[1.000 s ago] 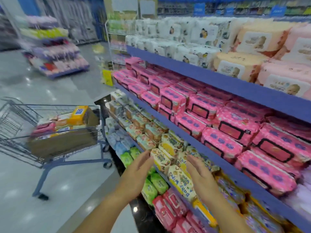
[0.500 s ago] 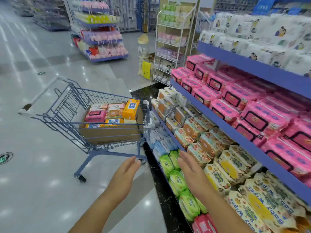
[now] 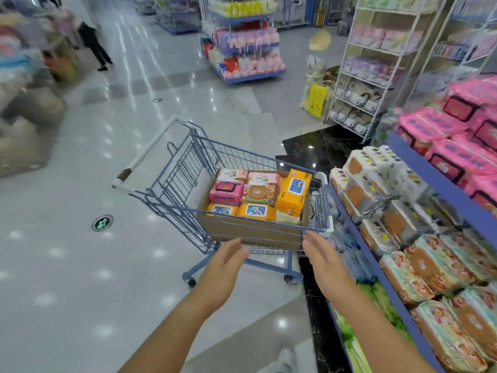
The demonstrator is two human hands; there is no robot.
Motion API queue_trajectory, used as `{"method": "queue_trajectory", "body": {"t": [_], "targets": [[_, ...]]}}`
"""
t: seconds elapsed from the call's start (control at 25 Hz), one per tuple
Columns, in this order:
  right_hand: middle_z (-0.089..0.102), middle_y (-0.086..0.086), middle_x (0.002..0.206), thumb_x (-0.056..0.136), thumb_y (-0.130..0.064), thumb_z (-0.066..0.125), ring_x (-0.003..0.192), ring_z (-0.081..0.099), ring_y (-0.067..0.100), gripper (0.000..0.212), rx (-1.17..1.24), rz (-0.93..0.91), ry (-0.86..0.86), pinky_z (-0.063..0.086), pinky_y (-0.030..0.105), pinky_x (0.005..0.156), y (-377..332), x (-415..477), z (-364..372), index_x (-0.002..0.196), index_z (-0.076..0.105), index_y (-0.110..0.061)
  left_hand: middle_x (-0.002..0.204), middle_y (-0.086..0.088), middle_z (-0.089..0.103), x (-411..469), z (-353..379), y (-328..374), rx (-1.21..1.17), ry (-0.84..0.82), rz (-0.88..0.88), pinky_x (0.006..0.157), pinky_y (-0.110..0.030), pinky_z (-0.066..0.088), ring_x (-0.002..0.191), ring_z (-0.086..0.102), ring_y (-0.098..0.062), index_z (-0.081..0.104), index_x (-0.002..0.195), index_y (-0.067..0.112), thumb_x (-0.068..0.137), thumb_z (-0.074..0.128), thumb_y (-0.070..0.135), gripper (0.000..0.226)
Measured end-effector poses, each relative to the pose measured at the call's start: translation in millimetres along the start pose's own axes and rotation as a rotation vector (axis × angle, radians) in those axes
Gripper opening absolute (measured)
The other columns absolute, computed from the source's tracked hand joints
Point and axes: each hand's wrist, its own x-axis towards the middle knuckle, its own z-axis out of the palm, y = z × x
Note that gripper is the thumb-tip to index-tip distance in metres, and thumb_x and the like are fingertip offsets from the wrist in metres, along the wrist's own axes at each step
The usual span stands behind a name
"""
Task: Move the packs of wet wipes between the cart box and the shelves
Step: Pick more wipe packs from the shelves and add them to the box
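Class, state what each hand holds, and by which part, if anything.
Nothing is held: left hand and right hand are open and empty, near the brown cardboard box in the blue wire cart.

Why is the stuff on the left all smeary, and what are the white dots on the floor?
Head view: the goods at the left edge are smeared by motion blur, while the cart box, left hand and right hand look sharp; the white dots are glare, probably overhead lights mirrored in the glossy floor.

Both empty hands, left hand (image 3: 224, 267), right hand (image 3: 324, 261), near cart box (image 3: 252, 232)
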Motion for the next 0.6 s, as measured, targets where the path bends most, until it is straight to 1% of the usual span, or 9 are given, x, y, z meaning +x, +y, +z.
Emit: {"method": "queue_trajectory", "body": {"t": [0.08, 0.12, 0.2, 0.24, 0.36, 0.48, 0.56, 0.6], "targets": [[0.046, -0.014, 0.143, 0.104, -0.037, 0.046, 0.128, 0.042, 0.001, 0.047, -0.009, 0.029, -0.051, 0.029, 0.021, 0.100, -13.5, 46.6, 6.1, 0.150, 0.041, -0.027, 0.145, 0.014, 0.053, 37.7, -7.9, 16.1, 0.002, 0.050, -0.031, 0.117, -0.036, 0.037, 0.132, 0.050, -0.009, 0.051, 0.147, 0.030, 0.102, 0.054, 0.046, 0.048], [0.046, -0.015, 0.142, 0.104, -0.039, 0.046, 0.129, 0.041, 0.002, 0.048, -0.030, 0.030, -0.081, 0.029, 0.022, 0.100, -19.9, 67.3, 8.9, 0.150, 0.041, -0.028, 0.142, 0.015, 0.054, 54.0, -10.2, 23.4, 0.010, 0.067, -0.034, 0.112, -0.032, 0.038, 0.129, 0.050, -0.007, 0.051, 0.146, 0.030, 0.103, 0.054, 0.043, 0.045], [0.044, -0.015, 0.147, 0.104, -0.041, 0.045, 0.131, 0.040, 0.001, 0.050, -0.072, 0.029, -0.118, 0.029, 0.022, 0.101, -30.7, 112.9, 13.7, 0.152, 0.039, -0.028, 0.138, 0.015, 0.053, 92.5, -14.2, 35.6, 0.032, 0.087, -0.034, 0.102, -0.026, 0.036, 0.124, 0.049, -0.004, 0.051, 0.146, 0.028, 0.104, 0.053, 0.039, 0.043], [0.043, -0.013, 0.150, 0.104, -0.041, 0.045, 0.130, 0.039, 0.001, 0.051, -0.083, 0.036, -0.121, 0.029, 0.022, 0.102, -35.5, 132.3, 16.2, 0.153, 0.038, -0.027, 0.139, 0.015, 0.053, 111.5, -17.2, 39.4, 0.032, 0.094, -0.036, 0.100, -0.024, 0.034, 0.124, 0.049, -0.004, 0.050, 0.148, 0.026, 0.104, 0.053, 0.039, 0.046], [0.042, -0.011, 0.152, 0.104, -0.040, 0.044, 0.129, 0.038, 0.001, 0.052, -0.115, 0.068, -0.139, 0.029, 0.023, 0.103, -44.9, 183.4, 27.5, 0.154, 0.036, -0.026, 0.142, 0.016, 0.051, 165.7, -27.2, 48.3, 0.017, 0.068, -0.049, 0.102, -0.022, 0.033, 0.131, 0.047, -0.003, 0.046, 0.152, 0.026, 0.103, 0.054, 0.041, 0.052], [0.044, -0.014, 0.145, 0.104, -0.041, 0.045, 0.129, 0.038, 0.001, 0.048, -0.109, 0.117, -0.131, 0.030, 0.023, 0.102, -48.4, 234.3, 43.3, 0.150, 0.039, -0.029, 0.149, 0.017, 0.045, 227.8, -39.8, 51.0, 0.022, 0.011, -0.064, 0.106, -0.023, 0.030, 0.134, 0.040, 0.000, 0.041, 0.156, 0.027, 0.104, 0.052, 0.043, 0.055], [0.045, -0.017, 0.139, 0.104, -0.039, 0.046, 0.129, 0.040, 0.002, 0.041, -0.093, 0.159, -0.102, 0.031, 0.023, 0.101, -49.1, 273.7, 59.5, 0.145, 0.042, -0.033, 0.151, 0.017, 0.044, 277.6, -52.6, 48.1, 0.042, -0.024, -0.082, 0.108, -0.025, 0.030, 0.136, 0.040, -0.002, 0.040, 0.156, 0.030, 0.103, 0.052, 0.046, 0.056], [0.046, -0.016, 0.140, 0.104, -0.037, 0.047, 0.130, 0.041, 0.004, 0.042, -0.090, 0.174, -0.080, 0.032, 0.024, 0.102, -48.6, 293.4, 69.6, 0.146, 0.043, -0.031, 0.152, 0.017, 0.044, 302.1, -60.1, 45.4, 0.058, -0.036, -0.092, 0.109, -0.026, 0.031, 0.138, 0.040, -0.004, 0.041, 0.155, 0.031, 0.103, 0.051, 0.048, 0.056]]}}
